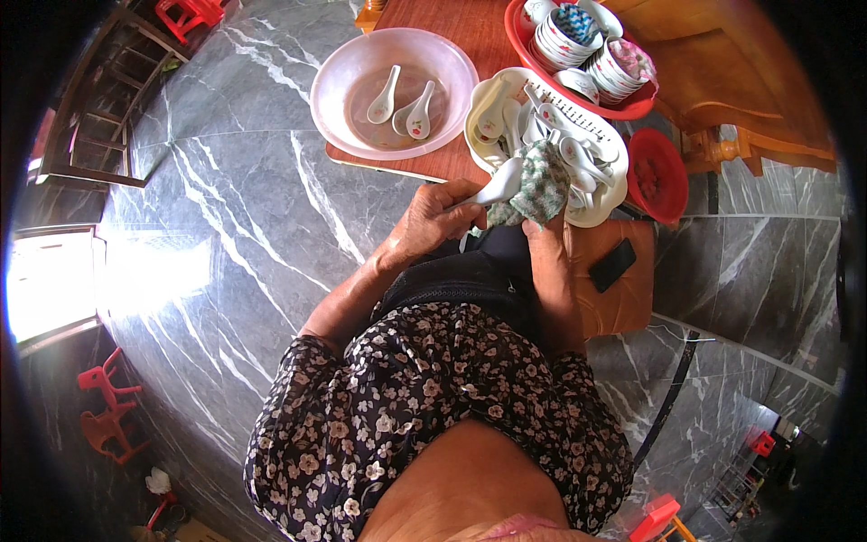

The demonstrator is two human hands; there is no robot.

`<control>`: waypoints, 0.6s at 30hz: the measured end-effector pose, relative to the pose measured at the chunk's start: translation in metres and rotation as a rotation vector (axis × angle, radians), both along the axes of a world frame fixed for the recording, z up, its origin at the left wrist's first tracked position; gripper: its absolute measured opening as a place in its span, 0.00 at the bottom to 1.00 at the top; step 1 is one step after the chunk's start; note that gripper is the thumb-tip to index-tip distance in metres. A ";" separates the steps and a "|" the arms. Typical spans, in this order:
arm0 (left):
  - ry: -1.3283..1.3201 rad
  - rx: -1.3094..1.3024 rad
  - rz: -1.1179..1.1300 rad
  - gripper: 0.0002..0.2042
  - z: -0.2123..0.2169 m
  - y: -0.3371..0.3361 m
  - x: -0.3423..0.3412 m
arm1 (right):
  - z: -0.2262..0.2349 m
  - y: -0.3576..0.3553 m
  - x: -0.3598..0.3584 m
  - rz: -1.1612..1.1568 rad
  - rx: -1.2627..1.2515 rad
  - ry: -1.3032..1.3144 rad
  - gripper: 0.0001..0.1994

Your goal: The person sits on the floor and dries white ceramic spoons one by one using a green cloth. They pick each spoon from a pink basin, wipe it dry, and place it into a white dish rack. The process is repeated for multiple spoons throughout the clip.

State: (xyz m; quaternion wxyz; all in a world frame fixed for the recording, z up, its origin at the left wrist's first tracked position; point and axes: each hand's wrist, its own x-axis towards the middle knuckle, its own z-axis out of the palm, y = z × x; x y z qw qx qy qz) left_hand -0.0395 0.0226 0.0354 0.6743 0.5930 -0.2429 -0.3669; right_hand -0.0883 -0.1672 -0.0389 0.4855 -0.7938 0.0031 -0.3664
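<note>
My left hand (439, 217) is closed round the handle of a white soup spoon (499, 185). A green-and-white checked cloth (544, 185) lies against the spoon's bowl, bunched in my right hand (545, 230), whose fingers are mostly hidden by it. Just beyond my hands, a white slotted basket (471, 135) holds several white soup spoons, some with a red flower print. To the left, a pale pink translucent basin (325, 108) contains three loose spoons, one of them a floral spoon (418, 120).
Both containers rest on a reddish wooden table (402, 166). A red basin (643, 107) with stacked bowls and cloths stands at the far right, above a smaller red bowl (664, 176). A black phone (612, 266) lies on an orange-brown seat (587, 303). Red stools (190, 16) stand farther off.
</note>
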 end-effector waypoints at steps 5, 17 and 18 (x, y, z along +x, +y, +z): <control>0.103 -0.032 0.061 0.07 -0.001 -0.001 0.000 | -0.003 -0.003 0.002 -0.012 -0.202 0.085 0.14; -0.395 0.187 0.089 0.07 0.008 -0.002 -0.001 | 0.010 0.032 -0.001 0.462 1.141 0.166 0.16; -0.445 0.167 0.077 0.08 0.007 -0.002 -0.001 | 0.009 0.032 0.001 0.554 1.208 0.096 0.16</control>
